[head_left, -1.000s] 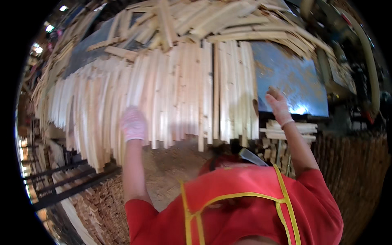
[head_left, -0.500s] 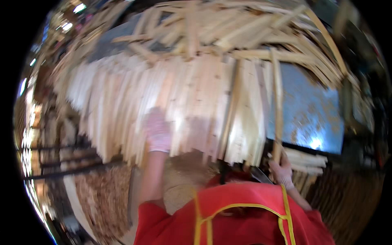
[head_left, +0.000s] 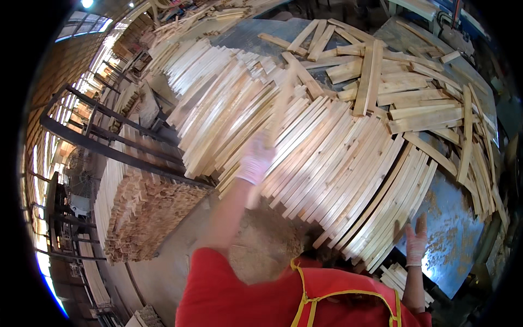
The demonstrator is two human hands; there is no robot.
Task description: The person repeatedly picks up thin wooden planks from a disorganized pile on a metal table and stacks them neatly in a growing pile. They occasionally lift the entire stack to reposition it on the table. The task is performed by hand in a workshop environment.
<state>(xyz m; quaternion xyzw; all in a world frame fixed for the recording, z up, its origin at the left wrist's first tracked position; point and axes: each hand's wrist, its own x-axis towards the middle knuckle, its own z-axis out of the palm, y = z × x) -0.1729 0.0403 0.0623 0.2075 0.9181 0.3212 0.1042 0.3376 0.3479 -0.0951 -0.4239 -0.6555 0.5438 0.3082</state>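
Observation:
My left hand (head_left: pixel 257 159), in a pale knit glove, is closed around a wooden strip (head_left: pixel 283 101) blurred by motion. That strip is held slantwise over a long row of light wooden strips (head_left: pixel 327 158) laid side by side on the table. My right hand (head_left: pixel 417 241), gloved as well, is at the right end of the row with its fingers apart and nothing in it. Beneath and beside it shows the bluish metal tabletop (head_left: pixel 449 229), strewn with sawdust.
Loose boards (head_left: pixel 419 90) lie in a jumbled heap on the table's far right. Left of me stand a tall stack of cut timber (head_left: pixel 150 207) and a dark metal rack (head_left: pixel 117 155). A small pile of strips (head_left: pixel 400 278) sits below the table edge.
My view has swung left. The strip that was upright in my right hand is out of that hand, which is now open. My left hand, earlier on the row, now holds a strip.

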